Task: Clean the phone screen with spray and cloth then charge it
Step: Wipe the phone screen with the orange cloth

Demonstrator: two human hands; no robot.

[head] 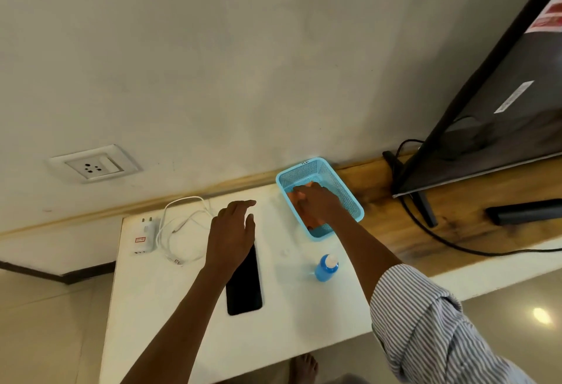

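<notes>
A black phone (244, 287) lies screen up on the white table (170, 307). My left hand (232, 233) hovers over its far end, fingers relaxed and holding nothing. My right hand (316, 201) reaches into the blue mesh basket (349, 198), its fingers curled on the orange cloth (313, 225) inside. A blue spray bottle (326, 267) with a white cap stands near the basket, beside my right forearm. A white charger plug (143, 236) and its coiled white cable (182, 228) lie at the table's far left.
A white wall socket (92, 167) is set in the wall above the charger. To the right, a television (492, 103) stands on a wooden shelf (456, 210) with a black cable and a black remote (526, 214).
</notes>
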